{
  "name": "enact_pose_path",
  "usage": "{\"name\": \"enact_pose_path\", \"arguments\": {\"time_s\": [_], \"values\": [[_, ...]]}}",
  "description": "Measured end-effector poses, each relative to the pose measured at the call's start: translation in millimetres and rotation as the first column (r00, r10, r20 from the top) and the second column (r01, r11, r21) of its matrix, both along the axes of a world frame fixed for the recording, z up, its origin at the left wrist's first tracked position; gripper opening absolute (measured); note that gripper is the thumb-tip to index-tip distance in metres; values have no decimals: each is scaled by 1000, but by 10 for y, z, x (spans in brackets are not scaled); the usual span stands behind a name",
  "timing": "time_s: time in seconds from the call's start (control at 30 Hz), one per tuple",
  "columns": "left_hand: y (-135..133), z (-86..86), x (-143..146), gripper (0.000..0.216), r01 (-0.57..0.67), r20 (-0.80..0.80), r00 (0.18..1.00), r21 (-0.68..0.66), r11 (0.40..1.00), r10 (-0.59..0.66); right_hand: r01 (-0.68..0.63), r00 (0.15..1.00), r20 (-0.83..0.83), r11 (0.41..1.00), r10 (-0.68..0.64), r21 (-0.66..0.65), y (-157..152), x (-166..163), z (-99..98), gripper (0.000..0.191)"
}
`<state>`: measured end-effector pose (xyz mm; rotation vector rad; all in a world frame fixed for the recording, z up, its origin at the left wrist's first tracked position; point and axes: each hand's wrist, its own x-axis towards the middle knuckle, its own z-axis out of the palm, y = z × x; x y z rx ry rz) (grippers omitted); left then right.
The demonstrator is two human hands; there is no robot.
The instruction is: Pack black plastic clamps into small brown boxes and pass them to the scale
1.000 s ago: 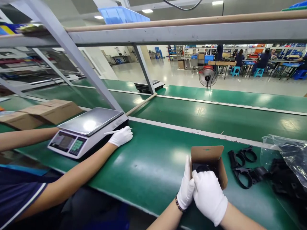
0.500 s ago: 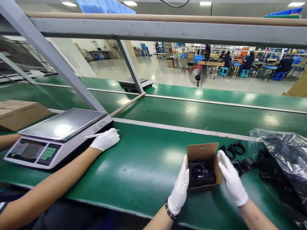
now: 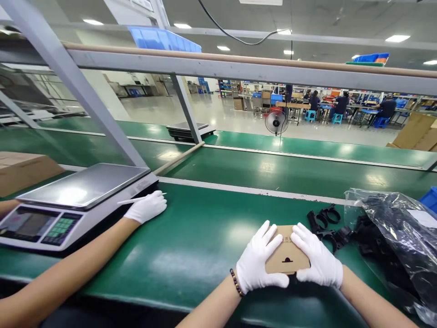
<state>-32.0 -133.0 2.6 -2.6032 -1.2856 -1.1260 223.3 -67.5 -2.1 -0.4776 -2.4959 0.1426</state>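
Note:
A small brown cardboard box [image 3: 287, 258] lies on the green conveyor belt [image 3: 205, 228] near its front edge, with its lid flap folded down. My left hand [image 3: 258, 264], in a white glove, presses on the box's left side and front. My right hand [image 3: 317, 259], also gloved, lies flat on its right side. The black part inside is hidden under the flap. Loose black plastic clamps [image 3: 324, 225] lie just beyond the box to the right.
A clear bag of black parts [image 3: 396, 237] sits at the right. A co-worker's gloved hand [image 3: 146, 207] with a thin white stick rests beside a weighing scale [image 3: 68, 200] at the left. A cardboard carton [image 3: 20, 171] stands far left. Metal frame bars [image 3: 239, 68] cross overhead.
The box's flap was open with the black part showing; now it is folded down and both my hands press on it. My view has tilted slightly upward.

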Motion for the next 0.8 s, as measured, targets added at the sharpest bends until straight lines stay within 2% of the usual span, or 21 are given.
{"name": "enact_pose_path", "arguments": {"time_s": [0.1, 0.23, 0.3, 0.4, 0.47, 0.53, 0.6, 0.7, 0.8], "values": [[-6, 94, -36, 82, 25, -79, 996, -61, 998, -30, 26, 993, 111, 999, -31, 46, 2, 24, 87, 81], [35, 116, -81, 73, 48, -58, 997, -90, 995, -53, 9, 997, 81, 996, -16, 83, 21, -35, 173, 54], [47, 80, -112, 69, 53, -28, 998, -86, 995, -55, -9, 999, 48, 996, 4, 86, 13, -58, 193, 39], [18, -9, -119, 58, 53, 2, 999, -103, 993, -53, 7, 1000, -8, 991, -5, 137, -54, -60, 185, 37], [-30, -83, -64, 47, 19, 48, 999, -145, 989, -12, 47, 999, 12, 986, -49, 161, -127, -56, 187, 36], [-84, -164, 37, 39, -40, 160, 984, -214, 976, 76, 66, 995, 62, 985, -77, 158, -208, -68, 210, 30], [-127, -243, 157, 43, -84, 337, 921, -312, 946, 193, 25, 995, 94, 991, -38, 131, -290, -107, 234, 24], [-152, -331, 292, 65, -43, 560, 757, -473, 880, 338, -41, 999, 26, 992, 38, 117, -403, -216, 204, 23], [-150, -361, 329, 76, 49, 642, 663, -551, 833, 385, 88, 985, -161, 984, -63, 156, -484, -339, 96, 29]]}}
